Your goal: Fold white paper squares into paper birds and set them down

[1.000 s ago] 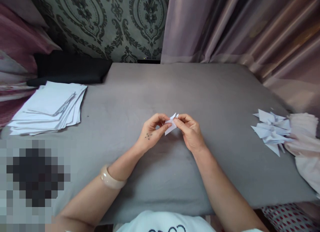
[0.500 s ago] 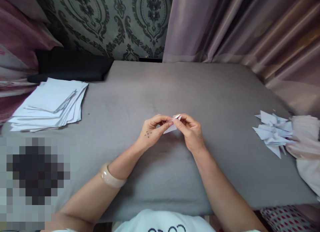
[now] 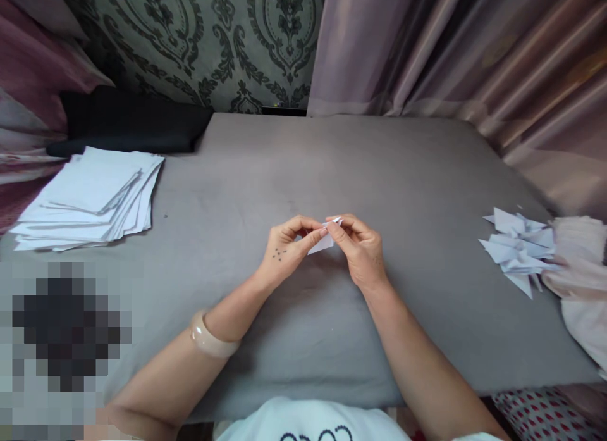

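The left hand (image 3: 287, 248) and right hand (image 3: 364, 250) both pinch a small folded paper (image 3: 321, 244) over the gray cloth (image 3: 332, 169), and I fear an uneven tug could tear it or skew a crease.

Folded piece (image 3: 321, 243), centre: white paper, matt, smooth. Sheet stack (image 3: 95, 188), left: white paper, matt. Folded shapes (image 3: 516, 246), right: paper, matt, sharply creased. Table cover (image 3: 303, 169): grey cloth, matt, faint wrinkles. Bangle (image 3: 212, 340), near left: glossy, smooth, material unclear. Curtain (image 3: 367, 49), far right: cloth, satiny sheen.
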Motion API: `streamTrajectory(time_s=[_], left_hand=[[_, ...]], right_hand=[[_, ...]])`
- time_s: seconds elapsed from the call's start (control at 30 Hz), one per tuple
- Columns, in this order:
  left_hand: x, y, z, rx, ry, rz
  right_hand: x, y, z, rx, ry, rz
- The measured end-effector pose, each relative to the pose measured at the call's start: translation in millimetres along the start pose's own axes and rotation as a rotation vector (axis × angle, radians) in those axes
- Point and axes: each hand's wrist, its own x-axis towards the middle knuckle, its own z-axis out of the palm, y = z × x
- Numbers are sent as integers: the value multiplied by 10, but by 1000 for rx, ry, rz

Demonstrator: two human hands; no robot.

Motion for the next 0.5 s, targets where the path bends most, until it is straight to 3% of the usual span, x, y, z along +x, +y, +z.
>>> streamTrajectory(time_s=[0.5], left_hand=[[5,-6,1,2,-8,20]], right_hand=[[7,51,16,28,8,-87]])
